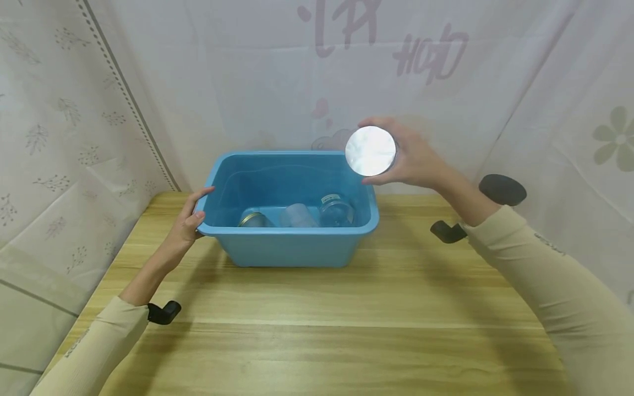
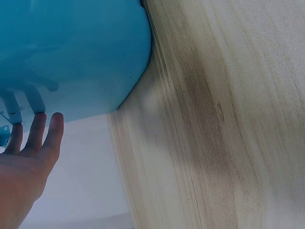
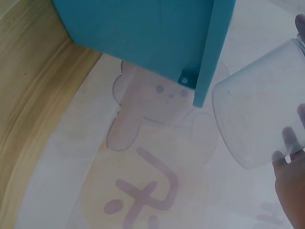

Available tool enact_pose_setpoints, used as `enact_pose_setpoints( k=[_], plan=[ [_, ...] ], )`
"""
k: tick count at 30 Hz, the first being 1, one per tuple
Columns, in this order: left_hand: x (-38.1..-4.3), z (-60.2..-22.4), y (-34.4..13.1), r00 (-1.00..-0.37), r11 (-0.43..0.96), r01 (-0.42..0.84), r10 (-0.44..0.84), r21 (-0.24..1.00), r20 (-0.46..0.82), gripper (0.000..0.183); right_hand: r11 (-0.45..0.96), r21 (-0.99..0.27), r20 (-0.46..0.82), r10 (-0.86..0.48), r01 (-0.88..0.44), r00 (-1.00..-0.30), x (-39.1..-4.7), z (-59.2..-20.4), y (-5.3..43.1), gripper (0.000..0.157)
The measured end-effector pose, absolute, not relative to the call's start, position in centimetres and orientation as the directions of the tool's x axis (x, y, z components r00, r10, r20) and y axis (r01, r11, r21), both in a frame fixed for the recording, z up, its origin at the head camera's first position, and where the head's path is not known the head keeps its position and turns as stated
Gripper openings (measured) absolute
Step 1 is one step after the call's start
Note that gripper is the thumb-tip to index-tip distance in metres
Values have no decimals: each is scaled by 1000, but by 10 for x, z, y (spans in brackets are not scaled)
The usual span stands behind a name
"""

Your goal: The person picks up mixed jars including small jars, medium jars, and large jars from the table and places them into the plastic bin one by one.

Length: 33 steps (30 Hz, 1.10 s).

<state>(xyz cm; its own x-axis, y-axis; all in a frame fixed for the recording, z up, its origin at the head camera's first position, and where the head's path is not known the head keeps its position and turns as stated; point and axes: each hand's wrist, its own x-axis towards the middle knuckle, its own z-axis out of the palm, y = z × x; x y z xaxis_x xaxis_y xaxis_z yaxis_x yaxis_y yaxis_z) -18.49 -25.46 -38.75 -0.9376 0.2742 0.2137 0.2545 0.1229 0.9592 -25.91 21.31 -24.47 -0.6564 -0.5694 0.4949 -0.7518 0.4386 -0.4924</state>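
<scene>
Head view: the right hand (image 1: 413,157) grasps a jar (image 1: 371,151), silver end towards the camera, raised by the right back corner of the tub (image 1: 292,250). The left hand (image 1: 185,223) grips the tub's left rim. The jar's smooth-looking wall could slip if the right fingers loosen, and too low a pass might knock the rim. A hard left-hand tug could tilt the tub, rolling the three containers (image 1: 298,215) inside together.

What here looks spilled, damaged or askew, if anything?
Nothing stands out. The blue bin stands upright on the table, the held jar looks intact, and no spill shows around the containers inside.
</scene>
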Motion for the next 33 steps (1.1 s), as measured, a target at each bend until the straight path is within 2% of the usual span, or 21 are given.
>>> enact_pose_setpoints(
  k=[6,10,18,22,33],
  plan=[
    [-185,-387,-254,-939,129,255,271,958,213,54,431,-435,477,-634,-790,-608,-275,-255,214,104],
    [-186,-388,-253,-940,127,252,266,959,212,54,388,-403,476,-685,-829,-552,-277,-256,209,102],
    [-186,-388,-252,-938,129,258,270,957,217,54,424,-280,411,-758,-861,-507,-273,-252,197,96],
    [-186,-388,-252,-937,135,263,271,955,220,54,397,-183,401,-805,-900,-437,-272,-252,191,96],
    [-185,-388,-251,-944,133,252,254,959,212,53,233,112,347,-920,-966,-182,-270,-251,172,98]
  ],
)
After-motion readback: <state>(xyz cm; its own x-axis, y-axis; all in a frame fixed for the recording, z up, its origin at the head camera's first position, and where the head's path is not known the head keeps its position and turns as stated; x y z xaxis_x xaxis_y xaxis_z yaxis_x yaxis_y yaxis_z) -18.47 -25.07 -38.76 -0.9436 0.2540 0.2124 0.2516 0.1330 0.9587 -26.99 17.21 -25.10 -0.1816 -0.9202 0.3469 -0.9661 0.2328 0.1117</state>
